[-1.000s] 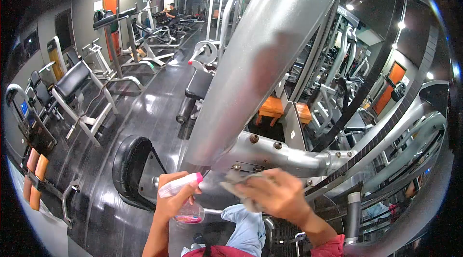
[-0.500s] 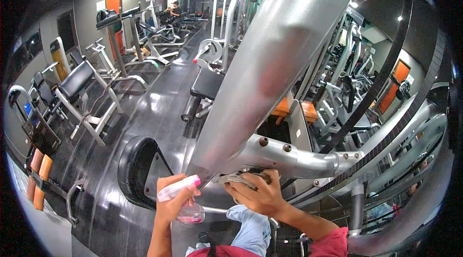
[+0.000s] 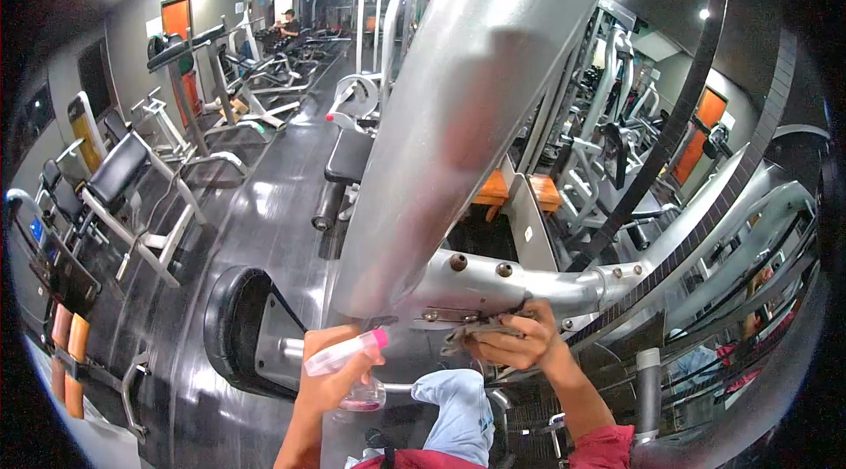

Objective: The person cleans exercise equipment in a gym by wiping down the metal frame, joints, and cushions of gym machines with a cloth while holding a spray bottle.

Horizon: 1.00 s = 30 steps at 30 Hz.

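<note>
My left hand (image 3: 330, 374) is closed around a clear spray bottle (image 3: 363, 396) with a white head and pink nozzle, low in the middle of the view. Just right of it, my right hand (image 3: 522, 337) grips a crumpled grey cloth (image 3: 476, 334). The cloth sits right under the silver crossbar (image 3: 502, 280) of the machine, close to a bolted bracket. Above both hands rises a thick silver tube (image 3: 476, 99), slanting up to the right. A black pad (image 3: 238, 328) of the same machine stands left of the bottle.
A black bench (image 3: 346, 156) stands behind the tube, and other exercise machines (image 3: 119, 168) line the left side. Black straps (image 3: 679, 169) run down on the right, near a mirror. Far back, a person (image 3: 289, 24) is among the equipment.
My right hand has moved right and slightly down with the cloth, uncovering the bracket under the crossbar. The left hand with the spray bottle is a little farther right. The view has shifted.
</note>
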Tool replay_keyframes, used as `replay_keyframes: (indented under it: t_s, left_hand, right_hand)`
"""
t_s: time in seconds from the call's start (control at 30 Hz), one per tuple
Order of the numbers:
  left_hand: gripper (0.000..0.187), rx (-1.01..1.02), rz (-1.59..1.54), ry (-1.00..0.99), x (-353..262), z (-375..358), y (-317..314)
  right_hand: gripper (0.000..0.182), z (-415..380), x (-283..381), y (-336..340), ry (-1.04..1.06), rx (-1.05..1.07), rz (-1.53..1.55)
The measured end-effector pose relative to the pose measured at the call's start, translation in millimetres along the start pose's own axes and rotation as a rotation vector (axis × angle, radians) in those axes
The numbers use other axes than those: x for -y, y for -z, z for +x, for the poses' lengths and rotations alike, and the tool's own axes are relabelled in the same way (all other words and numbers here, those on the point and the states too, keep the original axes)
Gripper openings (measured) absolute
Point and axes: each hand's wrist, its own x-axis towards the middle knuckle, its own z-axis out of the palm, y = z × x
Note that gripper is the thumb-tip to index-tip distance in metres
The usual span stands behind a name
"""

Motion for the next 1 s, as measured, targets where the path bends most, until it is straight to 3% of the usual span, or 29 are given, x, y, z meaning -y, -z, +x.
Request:
replay_keyframes:
  t_s: [0.07, 0.2, 0.23, 0.33, 0.4, 0.47, 0.53, 0.67, 0.73, 0.8, 1.0]
  left_hand:
    - [0.015, 0.101, 0.050, -0.151, 0.4, 5.7, -0.3]
    - [0.010, 0.150, 0.044, -0.157, -7.9, 9.5, -7.2]
    - [0.008, 0.141, 0.184, -0.250, -4.8, 10.7, -7.4]
    - [0.008, 0.201, 0.300, -0.384, 3.9, 13.3, -8.7]
    - [0.009, 0.200, 0.282, -0.374, 3.3, 15.6, -13.2]
    - [0.009, 0.196, 0.262, -0.363, 4.3, 16.7, -16.9]
    - [0.012, 0.190, 0.312, -0.309, 6.1, 18.9, -17.5]
    - [0.016, 0.190, 0.273, -0.337, -6.7, 21.4, -27.9]
    - [0.016, 0.160, 0.257, -0.298, -7.5, 21.6, -31.6]
    - [0.016, 0.166, 0.273, -0.323, -3.6, 25.3, -30.4]
    - [0.015, 0.137, 0.270, -0.374, -6.8, 27.6, -34.5]
  right_hand:
    - [0.017, 3.2, -8.8, 5.8, 0.013, 0.045, 0.049]
    - [0.016, 13.9, -18.7, 11.7, 0.013, 0.025, 0.021]
    - [0.016, 15.2, -18.9, 12.2, 0.009, 0.025, 0.014]
    - [0.028, 17.3, -18.6, 13.1, -0.090, -0.038, 0.055]
    - [0.027, 22.1, -19.7, 13.8, -0.369, -0.123, 0.089]
    - [0.021, 39.7, -18.3, 19.0, -0.441, -0.124, 0.109]
    - [0.023, 54.9, -16.8, 24.1, -0.691, -0.124, 0.175]
    - [0.021, 63.9, -15.0, 27.6, -0.869, -0.061, 0.177]
    - [0.023, 36.3, -4.0, 10.5, -0.790, -0.120, 0.134]
    - [0.028, 3.2, 6.0, -8.9, -0.443, -0.271, -0.059]
    - [0.030, -25.4, 10.8, -28.9, -0.188, -0.231, -0.169]
